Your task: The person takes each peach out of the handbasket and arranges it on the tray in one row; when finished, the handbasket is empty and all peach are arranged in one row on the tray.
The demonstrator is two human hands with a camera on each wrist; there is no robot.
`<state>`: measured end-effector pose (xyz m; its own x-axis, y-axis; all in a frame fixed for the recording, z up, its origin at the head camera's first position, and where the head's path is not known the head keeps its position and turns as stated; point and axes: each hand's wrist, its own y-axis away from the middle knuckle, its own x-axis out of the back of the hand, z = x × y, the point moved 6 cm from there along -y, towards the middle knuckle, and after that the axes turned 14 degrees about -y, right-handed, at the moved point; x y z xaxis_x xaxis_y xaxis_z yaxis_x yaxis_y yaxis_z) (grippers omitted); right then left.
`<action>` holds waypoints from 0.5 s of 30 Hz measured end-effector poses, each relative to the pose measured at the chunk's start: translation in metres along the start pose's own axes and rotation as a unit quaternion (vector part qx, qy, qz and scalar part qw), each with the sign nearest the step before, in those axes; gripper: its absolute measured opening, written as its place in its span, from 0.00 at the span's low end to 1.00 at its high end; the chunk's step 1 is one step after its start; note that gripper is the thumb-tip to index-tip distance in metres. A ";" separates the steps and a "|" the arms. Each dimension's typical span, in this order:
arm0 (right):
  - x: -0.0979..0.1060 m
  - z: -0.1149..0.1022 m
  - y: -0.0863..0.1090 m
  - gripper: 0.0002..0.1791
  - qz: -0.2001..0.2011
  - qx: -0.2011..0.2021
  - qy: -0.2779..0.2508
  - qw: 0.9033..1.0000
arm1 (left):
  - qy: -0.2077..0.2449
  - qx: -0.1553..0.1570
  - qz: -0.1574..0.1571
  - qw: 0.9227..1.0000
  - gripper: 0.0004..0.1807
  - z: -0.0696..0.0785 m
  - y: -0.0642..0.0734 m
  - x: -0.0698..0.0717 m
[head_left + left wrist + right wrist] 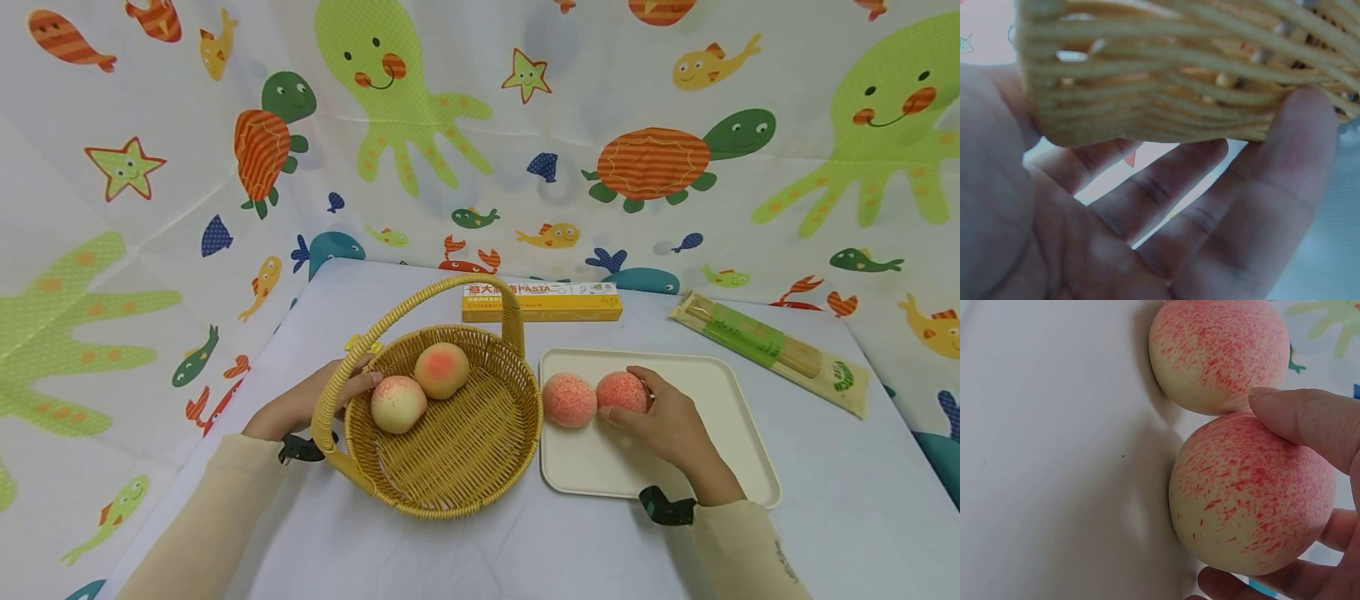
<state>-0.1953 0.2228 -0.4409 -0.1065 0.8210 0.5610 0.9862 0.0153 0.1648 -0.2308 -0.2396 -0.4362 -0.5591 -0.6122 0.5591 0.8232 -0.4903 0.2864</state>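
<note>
Red-speckled peach [622, 392], right of the basket [457, 467], on the tray [720, 417]: we have the right hand [669, 421] pinching it, thumb one side, fingers the other, parted to the fruit's width. It touches a second peach [570, 400] on its basket side, so we'd squeeze lightly and lift straight up, no sideways roll. Left hand [300, 402] grips the basket's left side, fingers spread, one tip against the wicker; we'd hold that steady.

2 peaches [398, 406] in basket [465, 442], left of tray [720, 392] with 2 more peaches [570, 401]
</note>
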 end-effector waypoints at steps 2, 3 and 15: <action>0.001 0.000 0.000 0.52 -0.001 -0.001 0.000 1.000 | 0.003 0.001 -0.001 1.000 0.27 0.000 0.000 0.000; 0.001 0.000 0.001 0.52 -0.001 -0.001 0.000 1.000 | 0.002 0.000 -0.001 1.000 0.27 0.000 0.000 0.000; 0.002 0.001 0.002 0.50 0.005 0.019 0.015 1.000 | 0.002 0.004 -0.003 1.000 0.27 0.000 0.000 0.000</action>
<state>-0.1938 0.2245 -0.4403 -0.1006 0.8039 0.5861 0.9911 0.0294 0.1297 -0.2309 -0.2395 -0.4366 -0.5643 -0.6125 0.5536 0.8208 -0.4886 0.2960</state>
